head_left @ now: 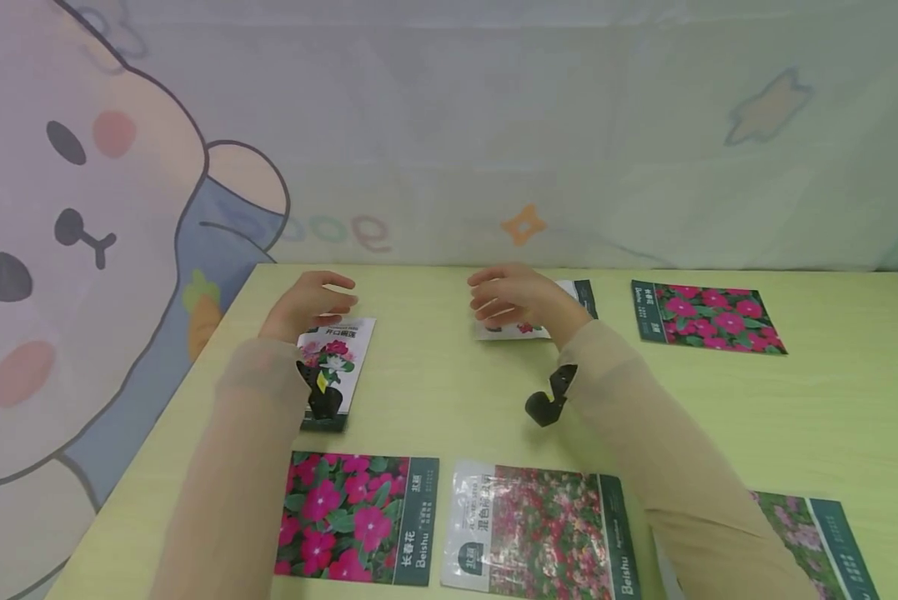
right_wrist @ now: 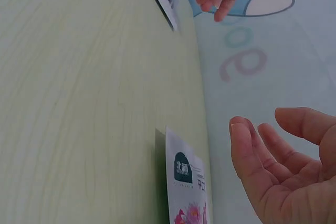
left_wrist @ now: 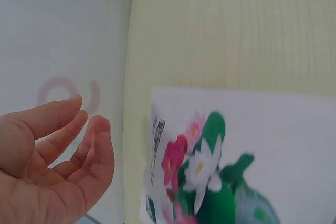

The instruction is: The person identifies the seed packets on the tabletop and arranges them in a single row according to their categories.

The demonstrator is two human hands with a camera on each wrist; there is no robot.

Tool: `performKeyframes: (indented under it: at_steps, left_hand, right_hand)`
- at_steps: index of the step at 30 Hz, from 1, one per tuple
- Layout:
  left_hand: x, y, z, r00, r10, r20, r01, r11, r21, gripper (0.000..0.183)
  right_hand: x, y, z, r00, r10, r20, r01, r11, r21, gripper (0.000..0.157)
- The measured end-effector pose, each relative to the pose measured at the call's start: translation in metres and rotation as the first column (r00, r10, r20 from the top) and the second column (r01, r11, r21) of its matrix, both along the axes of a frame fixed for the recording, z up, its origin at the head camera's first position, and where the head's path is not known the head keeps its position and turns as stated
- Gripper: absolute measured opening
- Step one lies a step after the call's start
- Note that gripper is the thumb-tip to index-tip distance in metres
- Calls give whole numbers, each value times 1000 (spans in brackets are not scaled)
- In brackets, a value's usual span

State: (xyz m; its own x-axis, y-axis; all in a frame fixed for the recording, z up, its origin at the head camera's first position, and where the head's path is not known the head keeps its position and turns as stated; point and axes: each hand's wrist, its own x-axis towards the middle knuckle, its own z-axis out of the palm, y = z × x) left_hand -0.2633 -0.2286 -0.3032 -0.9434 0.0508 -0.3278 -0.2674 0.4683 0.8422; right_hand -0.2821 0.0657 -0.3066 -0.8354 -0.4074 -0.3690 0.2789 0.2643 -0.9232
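My left hand (head_left: 309, 302) hovers over the far left of the table, fingers loosely bent and holding nothing. Below it lies a white seed packet (head_left: 351, 354) with pink and white water-lily flowers, partly covered by the wrist and its camera. In the left wrist view the same packet (left_wrist: 294, 135) is beside the hand, apart from the fingers. My right hand (head_left: 522, 298), also relaxed with nothing between thumb and fingers, hangs above a second white seed packet (head_left: 585, 298) near the back edge. That packet (right_wrist: 184, 182) shows a dark label and pink flowers in the right wrist view.
Closer to me lie a pink-flower packet (head_left: 343, 517), a mixed-flower packet (head_left: 546, 529) and, partly behind the right sleeve, another packet (head_left: 809, 533). One more pink-flower packet (head_left: 707, 317) is at the back right. A printed curtain (head_left: 449, 125) hangs behind the table (head_left: 433, 392).
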Motion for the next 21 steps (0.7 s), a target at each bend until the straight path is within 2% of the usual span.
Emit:
performKeyframes:
  at_steps: [5,14,21]
  left_hand:
    - [-4,13,-6,1000,-15,4,15,999,34,46]
    - [-3,33,-9,999,-24,35,22,997,74,46]
    - [-2,46,-14,999,-45,18,42,993,113,46]
  right_hand:
    - [-6,16,0,999,-19,-27,20,1000,24,44]
    - [-9,48,1,994,-109,7,109,994,3,49]
    - [-11,76,4,993,-115,-30,117,992,54,49]
